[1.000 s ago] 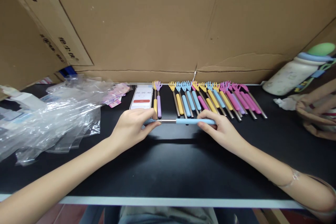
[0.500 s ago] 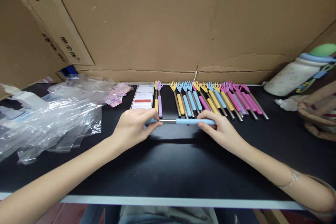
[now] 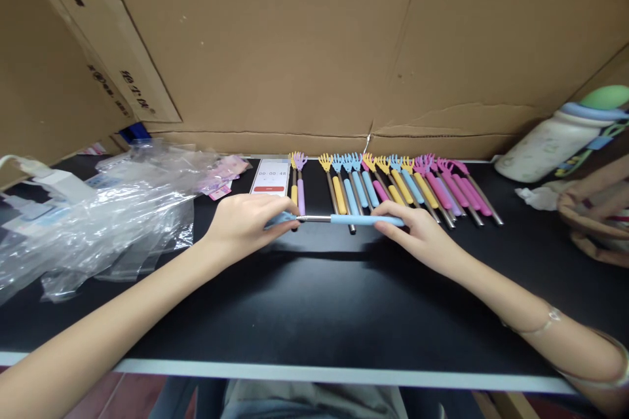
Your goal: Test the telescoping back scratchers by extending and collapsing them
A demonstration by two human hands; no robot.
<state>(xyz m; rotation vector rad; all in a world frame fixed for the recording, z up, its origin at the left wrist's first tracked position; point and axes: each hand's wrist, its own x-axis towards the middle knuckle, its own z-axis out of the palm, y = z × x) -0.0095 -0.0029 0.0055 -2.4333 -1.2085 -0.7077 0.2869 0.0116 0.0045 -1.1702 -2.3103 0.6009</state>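
Observation:
A blue back scratcher (image 3: pixel 351 218) is held level above the black table (image 3: pixel 314 314), its shadow falling below it. My left hand (image 3: pixel 248 222) pinches the claw end, which is partly covered by the fingers. At the other end, my right hand (image 3: pixel 415 232) is closed on the blue grip. A short length of metal rod shows between claw and grip. Behind the hands, several yellow, blue and pink back scratchers (image 3: pixel 393 186) lie side by side, claws pointing away. A purple back scratcher (image 3: pixel 301 190) rests beside a yellow one, left of that row.
A phone (image 3: pixel 270 177) with a running timer lies behind my left hand. Crumpled clear plastic bags (image 3: pixel 122 222) and a white charger (image 3: pixel 63 183) cover the left side. On the right are a bottle (image 3: pixel 548 147) and a brown bag (image 3: pixel 590 209). Cardboard walls (image 3: pixel 295 46) enclose the back.
Both hands and the blue back scratcher have risen slightly in the view. The grip on each end looks the same, and the camera view has shifted a little.

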